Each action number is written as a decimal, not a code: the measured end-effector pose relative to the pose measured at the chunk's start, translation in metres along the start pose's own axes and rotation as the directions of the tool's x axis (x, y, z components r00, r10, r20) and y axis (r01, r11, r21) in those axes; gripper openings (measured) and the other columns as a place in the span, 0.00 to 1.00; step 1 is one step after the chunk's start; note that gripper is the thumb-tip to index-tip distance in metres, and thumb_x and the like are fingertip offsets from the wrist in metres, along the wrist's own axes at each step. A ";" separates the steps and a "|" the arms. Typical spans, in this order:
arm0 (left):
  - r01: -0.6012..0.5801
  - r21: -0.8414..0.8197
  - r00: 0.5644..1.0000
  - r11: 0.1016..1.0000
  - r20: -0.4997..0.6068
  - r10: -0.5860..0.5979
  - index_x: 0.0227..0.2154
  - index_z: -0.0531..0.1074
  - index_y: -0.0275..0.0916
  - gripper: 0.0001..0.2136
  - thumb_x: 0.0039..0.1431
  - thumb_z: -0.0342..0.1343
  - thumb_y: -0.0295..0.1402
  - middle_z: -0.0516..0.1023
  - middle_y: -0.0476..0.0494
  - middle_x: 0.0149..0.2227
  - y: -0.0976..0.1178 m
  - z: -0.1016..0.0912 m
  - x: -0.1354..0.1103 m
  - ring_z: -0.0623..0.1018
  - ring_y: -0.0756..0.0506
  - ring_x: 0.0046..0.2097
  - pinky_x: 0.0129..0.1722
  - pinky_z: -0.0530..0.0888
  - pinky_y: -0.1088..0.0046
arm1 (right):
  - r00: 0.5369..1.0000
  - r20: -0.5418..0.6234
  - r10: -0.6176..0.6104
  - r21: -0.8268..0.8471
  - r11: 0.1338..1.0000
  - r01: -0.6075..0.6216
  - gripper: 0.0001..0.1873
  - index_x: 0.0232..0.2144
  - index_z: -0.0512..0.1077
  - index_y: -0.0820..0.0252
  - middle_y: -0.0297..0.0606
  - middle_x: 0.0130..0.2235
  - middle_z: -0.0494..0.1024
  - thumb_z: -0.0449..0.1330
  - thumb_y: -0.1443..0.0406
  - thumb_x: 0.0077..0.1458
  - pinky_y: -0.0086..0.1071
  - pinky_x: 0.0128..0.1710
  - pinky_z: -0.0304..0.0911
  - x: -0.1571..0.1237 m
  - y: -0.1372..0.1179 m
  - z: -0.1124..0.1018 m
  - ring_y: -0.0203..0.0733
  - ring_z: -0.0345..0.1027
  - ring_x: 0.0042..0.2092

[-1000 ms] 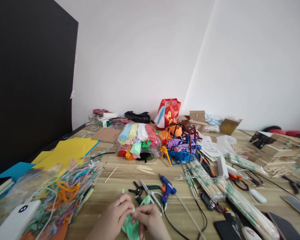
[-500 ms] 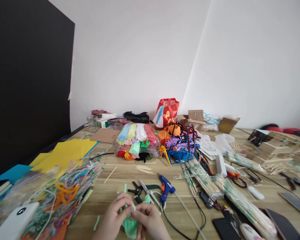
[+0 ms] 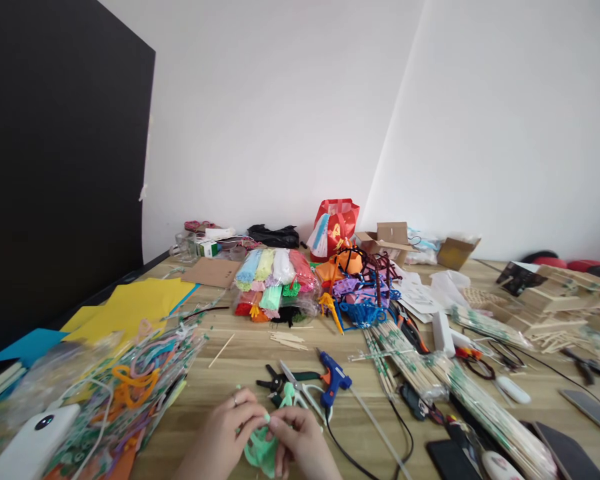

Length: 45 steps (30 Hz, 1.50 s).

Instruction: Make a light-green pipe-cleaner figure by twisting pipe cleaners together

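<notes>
Low in the middle of the head view, my left hand point(image 3: 235, 427) and my right hand point(image 3: 297, 437) meet fingertip to fingertip. Both pinch a fuzzy mint-green pipe cleaner piece point(image 3: 261, 455), whose bent loops hang below and between the fingers. Part of the green work is hidden behind my hands. Just beyond the fingers lie white-handled scissors point(image 3: 300, 390) and dark-handled pliers point(image 3: 275, 381). A blue glue gun point(image 3: 334, 379) rests to the right of them, its black cord curving toward me.
A bag of coloured pipe cleaners point(image 3: 275, 283) sits mid-table. Yellow sheets point(image 3: 130, 303) and a heap of pipe cleaner scraps point(image 3: 145, 380) lie left, near a white power bank point(image 3: 35, 437). Bundled wooden sticks point(image 3: 500, 413) and stacked wooden pieces point(image 3: 565, 300) occupy the right.
The green piece has shifted and turned in my fingers, its loops now more spread. The upright green end near my left hand no longer shows. The camera view has moved slightly.
</notes>
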<state>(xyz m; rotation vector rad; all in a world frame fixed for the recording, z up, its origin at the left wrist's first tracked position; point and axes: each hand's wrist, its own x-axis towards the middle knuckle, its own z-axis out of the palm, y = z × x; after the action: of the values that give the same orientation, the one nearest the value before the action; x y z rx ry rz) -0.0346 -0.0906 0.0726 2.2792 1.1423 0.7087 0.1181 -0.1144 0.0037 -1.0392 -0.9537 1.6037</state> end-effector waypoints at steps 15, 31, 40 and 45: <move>0.074 -0.435 0.995 0.898 -0.028 -0.096 0.24 0.71 0.38 0.11 0.56 0.50 0.37 0.71 0.45 0.30 -0.005 0.019 0.000 0.72 0.46 0.35 0.36 0.69 0.74 | 1.000 0.014 0.010 0.172 0.985 -0.012 0.17 0.20 0.73 0.66 0.29 0.11 0.67 0.68 0.56 0.39 0.18 0.07 0.44 -0.004 -0.009 0.002 0.27 0.56 0.10; 0.052 -0.110 0.995 0.993 0.087 -0.043 0.30 0.71 0.42 0.06 0.56 0.49 0.31 0.73 0.47 0.36 -0.011 0.006 0.005 0.73 0.48 0.38 0.39 0.68 0.75 | 0.999 -0.015 0.034 0.002 0.999 -0.034 0.25 0.23 0.69 0.66 0.28 0.15 0.68 0.67 0.49 0.34 0.20 0.10 0.49 0.000 -0.011 -0.002 0.27 0.58 0.12; 0.092 0.049 0.981 0.995 0.167 -0.099 0.27 0.74 0.44 0.05 0.51 0.53 0.32 0.73 0.49 0.33 -0.017 -0.001 0.000 0.73 0.47 0.37 0.37 0.67 0.76 | 0.998 -0.052 -0.033 -0.048 0.998 0.031 0.25 0.23 0.67 0.63 0.27 0.14 0.66 0.64 0.46 0.37 0.21 0.11 0.46 0.003 -0.006 -0.004 0.27 0.57 0.12; 0.076 0.163 0.982 0.984 0.156 -0.102 0.23 0.75 0.45 0.05 0.49 0.54 0.31 0.74 0.49 0.30 -0.016 -0.007 -0.005 0.74 0.46 0.36 0.34 0.65 0.76 | 0.987 -0.126 -0.104 -0.055 0.994 0.098 0.25 0.25 0.68 0.63 0.31 0.20 0.71 0.64 0.47 0.38 0.22 0.12 0.49 0.007 -0.001 -0.004 0.28 0.58 0.13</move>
<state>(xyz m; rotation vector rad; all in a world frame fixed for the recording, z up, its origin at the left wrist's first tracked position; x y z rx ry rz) -0.0506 -0.0853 0.0663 2.3477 1.2509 0.4005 0.1213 -0.1069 0.0016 -1.0967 -0.9469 1.4191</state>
